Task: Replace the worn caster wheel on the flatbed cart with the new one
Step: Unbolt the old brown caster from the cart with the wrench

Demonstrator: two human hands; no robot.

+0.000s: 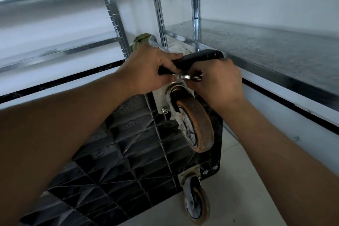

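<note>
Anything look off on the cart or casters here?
Yes. The cart is tipped up, ribbed underside toward the camera. The upper caster wheel has a dirty, brown-stained tread, and whitish shreds are tangled round its hub. The left hand grips a black-handled tool; the right hand pinches a wrench at the caster's plate.

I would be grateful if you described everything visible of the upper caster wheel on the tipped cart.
The upper caster wheel has a worn, dirty orange-brown tread round a grimy grey hub. Its pale metal mounting plate sits on the cart's black ribbed underside; one nut shows at its lower corner. The wheel juts out, off the floor. At the plate's top edge the left hand grips a black-handled tool and the right hand holds a silver wrench.
</note>
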